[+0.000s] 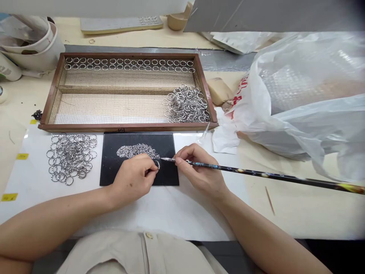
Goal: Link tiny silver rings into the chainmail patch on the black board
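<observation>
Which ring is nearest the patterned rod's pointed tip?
The ring pinched in the left hand, above the black plate; other such rings lie in the wooden tray or on the white sheet.

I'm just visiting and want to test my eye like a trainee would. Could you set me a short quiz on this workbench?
1. True or false: the left hand holds a ring over the black pad.
2. Where in the mesh tray is the ring heap? A) left end B) middle C) right end
3. Fill in: the right hand holds a long dark tool with a ____ tip.

Key: 1 true; 2 C; 3 pointed.
</observation>
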Action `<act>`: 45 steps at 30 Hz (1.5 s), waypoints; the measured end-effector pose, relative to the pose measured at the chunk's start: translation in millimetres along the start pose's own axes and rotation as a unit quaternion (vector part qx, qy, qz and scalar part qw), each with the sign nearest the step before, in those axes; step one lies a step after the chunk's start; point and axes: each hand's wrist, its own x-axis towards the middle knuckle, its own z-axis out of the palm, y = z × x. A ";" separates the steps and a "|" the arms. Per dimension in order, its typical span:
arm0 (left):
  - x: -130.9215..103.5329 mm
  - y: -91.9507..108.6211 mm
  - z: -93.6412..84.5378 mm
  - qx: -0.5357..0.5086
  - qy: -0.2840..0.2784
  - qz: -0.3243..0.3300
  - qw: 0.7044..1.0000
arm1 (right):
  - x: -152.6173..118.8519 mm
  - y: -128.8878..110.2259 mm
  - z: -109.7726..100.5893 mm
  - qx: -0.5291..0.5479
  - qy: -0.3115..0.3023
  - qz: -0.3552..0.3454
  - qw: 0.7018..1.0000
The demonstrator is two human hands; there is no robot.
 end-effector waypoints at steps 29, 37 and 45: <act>1.0 1.7 -1.6 -0.010 0.001 -0.006 1.000 | -3.8 -2.9 -2.3 0.139 -0.022 -0.062 0.988; 0.6 2.0 -1.8 -0.014 -0.005 -0.010 1.000 | -3.6 -5.1 -2.7 0.127 -0.023 -0.071 0.989; 0.8 1.3 -1.4 -0.019 0.001 -0.006 1.000 | -3.6 -3.0 -2.8 0.140 -0.014 -0.069 0.988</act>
